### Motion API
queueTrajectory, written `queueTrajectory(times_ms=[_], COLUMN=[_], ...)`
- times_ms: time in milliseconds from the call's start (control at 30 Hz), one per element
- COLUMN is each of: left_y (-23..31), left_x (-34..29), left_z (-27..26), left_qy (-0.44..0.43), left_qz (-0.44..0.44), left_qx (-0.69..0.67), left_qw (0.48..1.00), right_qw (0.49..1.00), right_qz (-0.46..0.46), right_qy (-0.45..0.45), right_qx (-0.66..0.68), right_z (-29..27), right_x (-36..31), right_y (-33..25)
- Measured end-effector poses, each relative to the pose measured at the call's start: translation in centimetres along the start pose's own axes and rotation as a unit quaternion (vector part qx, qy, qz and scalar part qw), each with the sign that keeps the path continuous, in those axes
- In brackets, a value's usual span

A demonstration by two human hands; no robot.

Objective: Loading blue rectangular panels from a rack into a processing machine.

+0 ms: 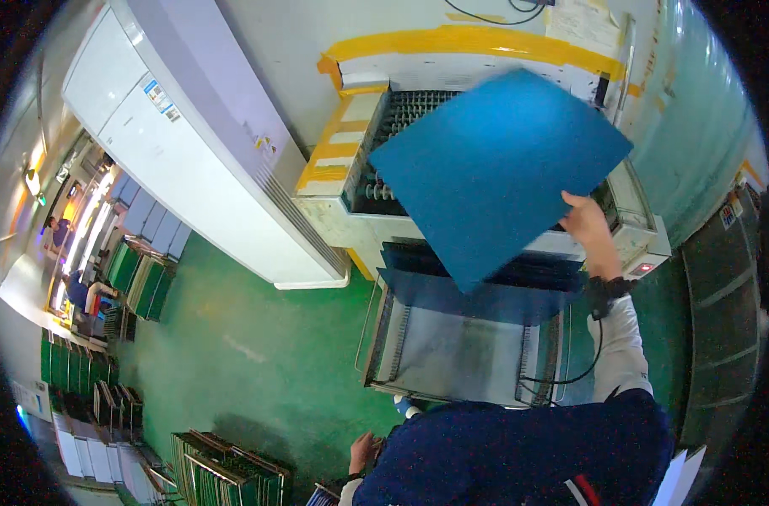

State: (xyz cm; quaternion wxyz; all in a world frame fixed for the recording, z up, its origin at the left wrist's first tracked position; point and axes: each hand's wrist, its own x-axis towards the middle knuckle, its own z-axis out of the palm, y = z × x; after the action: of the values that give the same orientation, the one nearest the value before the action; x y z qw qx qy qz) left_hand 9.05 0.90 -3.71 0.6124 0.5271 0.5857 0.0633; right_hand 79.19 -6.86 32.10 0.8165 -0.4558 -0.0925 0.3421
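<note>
My right hand [585, 221] grips a large flat blue panel [502, 169] by its lower right edge, thumb on top. The panel is tilted above a machine's roller bed [414, 105] and covers much of it; whether it touches the rollers I cannot tell. Below it, several dark blue panels [477, 291] stand in a slotted metal rack [452, 358]. My left hand [363, 453] hangs low beside my body, left of the rack. Its fingers are small and partly hidden, so their state is unclear.
A tall white cabinet unit [199, 160] stands left of the machine. Several panels fill a rack [232, 472] at lower left. A translucent curtain [696, 126] and a dark panelled object [726, 295] are on the right. Two people [79, 291] sit far left. A black cable [599, 346] hangs from my right wrist.
</note>
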Motion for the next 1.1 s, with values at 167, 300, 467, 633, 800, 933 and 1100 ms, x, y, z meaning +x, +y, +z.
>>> queueTrajectory(times_ms=[167,300,467,633,800,933,1100], left_y=[-2.6,0.0,-3.5,-1.7,-0.7,0.8,0.4], left_x=[-0.5,-4.8,-5.2,-7.0,-7.0,-7.6,-7.1], left_z=[-1.3,-0.1,-0.4,0.5,0.8,1.2,1.0], left_qy=[-0.018,0.002,-0.011,-0.009,0.026,0.032,0.038], left_qz=[0.158,0.146,0.013,0.084,0.106,0.119,0.130], left_qx=[0.353,0.220,-0.040,0.469,0.473,0.457,0.338], left_qw=[0.922,0.964,0.999,0.879,0.874,0.881,0.931], right_qw=[0.994,0.993,0.996,0.985,0.665,0.515,0.528], right_qz=[-0.037,-0.016,0.073,0.126,-0.197,-0.265,-0.215], right_qy=[0.053,0.036,-0.032,-0.040,0.031,0.015,0.002], right_qx=[0.085,0.110,0.044,-0.108,-0.720,-0.815,-0.822], right_z=[-2.1,-1.7,0.4,3.2,4.5,5.4,5.2], right_x=[7.2,11.7,13.4,13.5,14.5,13.4,16.0], right_y=[6.1,8.1,7.7,7.2,7.5,9.3,8.3])
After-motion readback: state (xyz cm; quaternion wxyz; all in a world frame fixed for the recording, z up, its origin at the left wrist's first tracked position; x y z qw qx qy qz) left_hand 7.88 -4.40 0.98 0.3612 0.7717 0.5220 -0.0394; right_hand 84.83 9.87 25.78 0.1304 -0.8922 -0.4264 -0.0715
